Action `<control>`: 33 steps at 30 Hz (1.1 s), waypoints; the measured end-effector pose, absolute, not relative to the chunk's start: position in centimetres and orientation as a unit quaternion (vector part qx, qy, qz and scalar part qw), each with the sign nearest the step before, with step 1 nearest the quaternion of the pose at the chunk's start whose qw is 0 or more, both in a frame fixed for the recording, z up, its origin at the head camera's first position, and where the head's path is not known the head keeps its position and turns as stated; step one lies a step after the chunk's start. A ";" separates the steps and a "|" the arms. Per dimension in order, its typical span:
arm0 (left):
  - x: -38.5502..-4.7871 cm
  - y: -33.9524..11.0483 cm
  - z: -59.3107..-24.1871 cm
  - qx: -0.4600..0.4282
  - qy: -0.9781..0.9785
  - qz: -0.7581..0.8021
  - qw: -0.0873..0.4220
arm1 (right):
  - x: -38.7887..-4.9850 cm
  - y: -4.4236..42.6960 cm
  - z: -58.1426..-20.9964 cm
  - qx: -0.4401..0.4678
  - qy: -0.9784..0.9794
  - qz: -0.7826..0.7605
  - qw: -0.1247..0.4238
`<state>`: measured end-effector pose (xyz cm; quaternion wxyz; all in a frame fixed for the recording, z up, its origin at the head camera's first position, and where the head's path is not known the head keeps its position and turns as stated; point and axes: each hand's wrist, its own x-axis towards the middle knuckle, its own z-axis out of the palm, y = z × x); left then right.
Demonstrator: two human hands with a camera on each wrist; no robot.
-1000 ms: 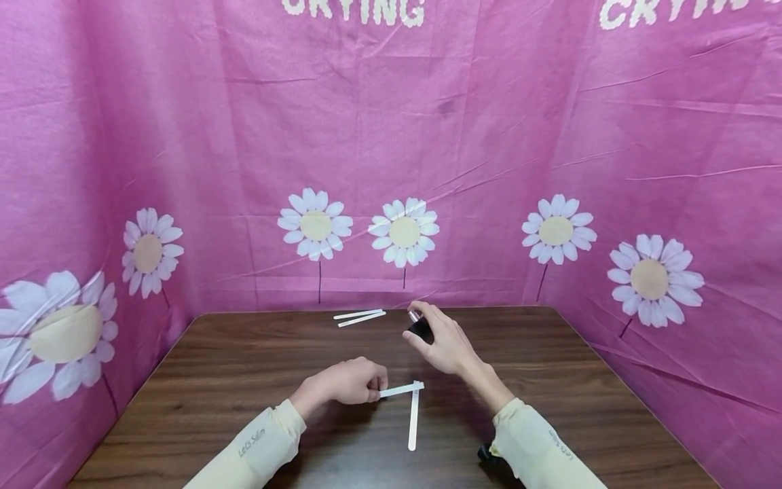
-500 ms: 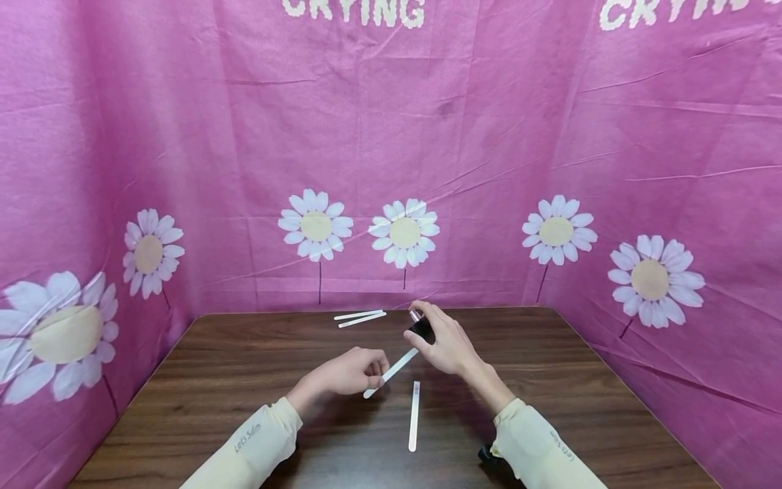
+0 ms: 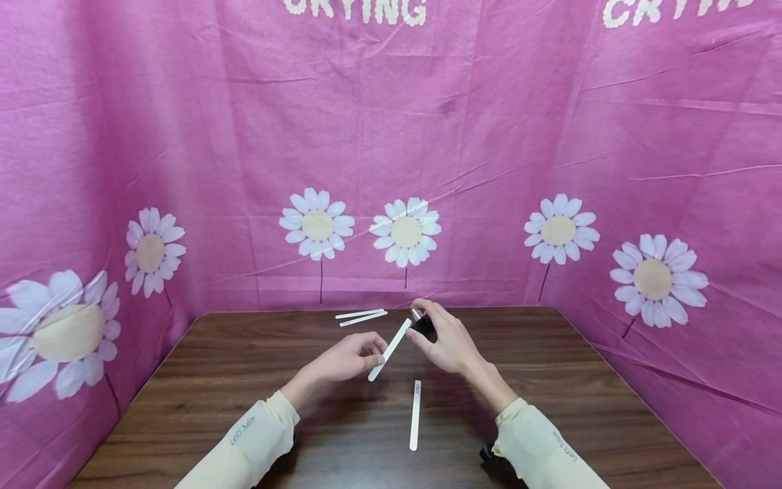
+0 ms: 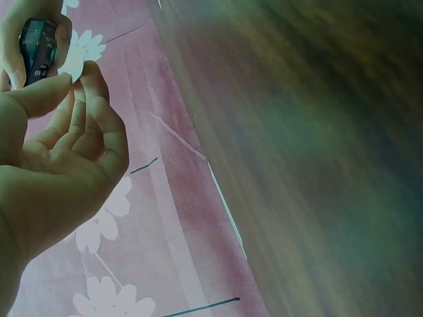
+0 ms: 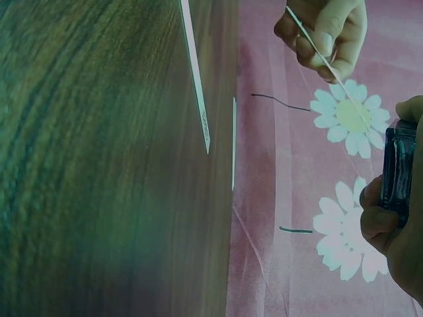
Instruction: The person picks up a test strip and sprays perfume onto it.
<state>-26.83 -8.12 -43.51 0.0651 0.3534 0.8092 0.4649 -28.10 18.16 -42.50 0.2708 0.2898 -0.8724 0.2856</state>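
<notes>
Clock read from the held strip (image 3: 394, 341) in the head view. Held strip: plain white. Bottle (image 3: 425, 331) at 2: black, top (image 3: 418, 314) silvery pink. Loose strip (image 3: 415, 418) at 5: white, small faint print at its 12 o'clock end. Two strips (image 3: 362, 318) at 11: white. Table (image 3: 580, 407): dark brown, streaked grain. Cloth (image 3: 476, 136), 9 through 3: magenta, white daisies (image 3: 317, 225), pale yellow centres; cream lettering (image 3: 394, 11) at 12. Sleeves (image 3: 244, 451), 8 and 4: pale cream, grey lettering.
</notes>
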 end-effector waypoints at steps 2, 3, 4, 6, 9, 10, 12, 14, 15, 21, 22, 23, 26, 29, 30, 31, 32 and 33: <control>-26.8 -8.2 -43.5 0.344 0.807 0.476 0.068 | -28.1 18.2 -42.5 0.289 -0.872 0.287 0.271; -26.8 -8.2 -43.5 0.341 0.805 0.480 0.068 | -28.1 18.2 -42.5 0.288 -0.873 0.287 0.270; -26.8 -8.3 -43.5 0.340 0.805 0.482 0.067 | -28.1 18.2 -42.5 0.288 -0.873 0.287 0.270; -26.8 -8.3 -43.5 0.337 0.807 0.482 0.062 | -28.1 18.1 -42.5 0.288 -0.873 0.286 0.268; -26.7 -8.3 -43.4 0.333 0.810 0.480 0.056 | -28.0 18.1 -42.5 0.288 -0.875 0.285 0.266; -26.7 -8.3 -43.4 0.330 0.810 0.482 0.055 | -28.0 18.0 -42.5 0.289 -0.874 0.286 0.266; -26.8 -8.3 -43.4 0.322 0.812 0.484 0.053 | -27.9 18.0 -42.5 0.290 -0.874 0.285 0.267; -26.9 -8.2 -43.5 0.315 0.811 0.490 0.051 | -27.9 17.9 -42.5 0.292 -0.873 0.285 0.267; -26.9 -8.2 -43.5 0.312 0.811 0.492 0.050 | -27.9 17.9 -42.6 0.293 -0.873 0.285 0.266; -27.1 -8.1 -43.6 0.302 0.819 0.486 0.040 | -28.0 17.6 -43.0 0.298 -0.873 0.278 0.267; -27.1 -8.0 -43.6 0.302 0.820 0.484 0.038 | -27.9 17.6 -43.1 0.300 -0.872 0.277 0.269; -27.1 -8.0 -43.6 0.302 0.821 0.483 0.036 | -27.9 17.5 -43.2 0.302 -0.872 0.276 0.270; -27.1 -8.0 -43.7 0.306 0.821 0.480 0.035 | -27.8 17.2 -43.4 0.308 -0.869 0.274 0.274; -27.1 -7.9 -43.9 0.312 0.822 0.475 0.034 | -27.6 17.0 -43.5 0.311 -0.868 0.273 0.275; -27.1 -7.8 -43.9 0.315 0.822 0.473 0.032 | -27.6 16.9 -43.5 0.311 -0.868 0.272 0.276; -27.1 -7.8 -43.9 0.317 0.822 0.472 0.031 | -27.6 16.8 -43.5 0.311 -0.868 0.271 0.277; -27.1 -7.8 -43.9 0.317 0.822 0.472 0.030 | -27.6 16.8 -43.5 0.310 -0.868 0.270 0.277; -27.1 -7.8 -43.9 0.318 0.822 0.471 0.029 | -27.6 16.8 -43.5 0.310 -0.869 0.270 0.277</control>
